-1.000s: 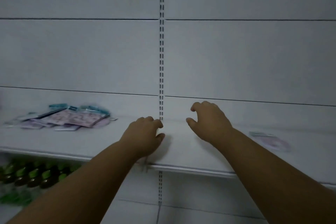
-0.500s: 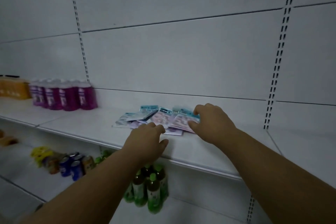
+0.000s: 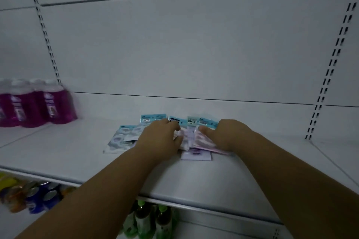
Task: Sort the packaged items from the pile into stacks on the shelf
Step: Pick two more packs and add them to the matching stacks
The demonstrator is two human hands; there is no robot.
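A loose pile of flat plastic-wrapped packets with teal header cards (image 3: 155,119) lies on the white metal shelf (image 3: 58,153), close to the back wall panel. Both bare hands rest on top of that pile. The left hand (image 3: 158,139) lies palm down over the pile's middle, fingers curled onto the pinkish packets, thumb pointing toward the other hand. The right hand (image 3: 226,136) presses on the pile's right part, thumb tucked against a pink-edged packet; whether either hand actually pinches a packet cannot be told. The hands sit near each other without touching. A pale grey packet (image 3: 120,139) sticks out on the pile's left side, and a small white packet with a purple mark (image 3: 196,155) lies at the pile's near edge, between the two wrists. Well to the left of the pile, on the same shelf, stand magenta bottles with white caps (image 3: 35,105). Below the pile, on a lower level, stand green-capped dark bottles (image 3: 151,217) and blurred blue cans (image 3: 42,196).
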